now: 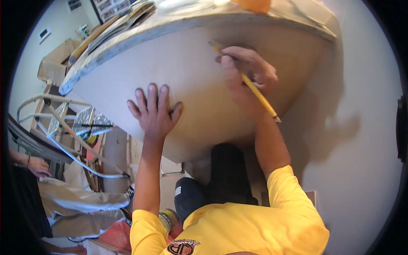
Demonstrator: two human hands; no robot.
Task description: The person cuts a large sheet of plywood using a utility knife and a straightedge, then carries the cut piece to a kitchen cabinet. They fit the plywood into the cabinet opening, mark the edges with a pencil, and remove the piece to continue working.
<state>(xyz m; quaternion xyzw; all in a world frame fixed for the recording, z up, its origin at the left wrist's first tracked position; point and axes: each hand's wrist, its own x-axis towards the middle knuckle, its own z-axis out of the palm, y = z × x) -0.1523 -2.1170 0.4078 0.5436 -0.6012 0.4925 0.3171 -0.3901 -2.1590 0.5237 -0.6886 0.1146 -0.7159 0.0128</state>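
We could leave a stray line if our left hand [155,114], resting with fingers spread on the wooden board [191,63], slides or the board shifts, or if our right hand [250,70], apart from the left and pinched around the pencil [260,98] slanting before the board's upper part, jerks; we cannot tell whether the tip touches. We count one pencil, one board, two hands of our own, and one co-worker's hand [38,165] at far left.
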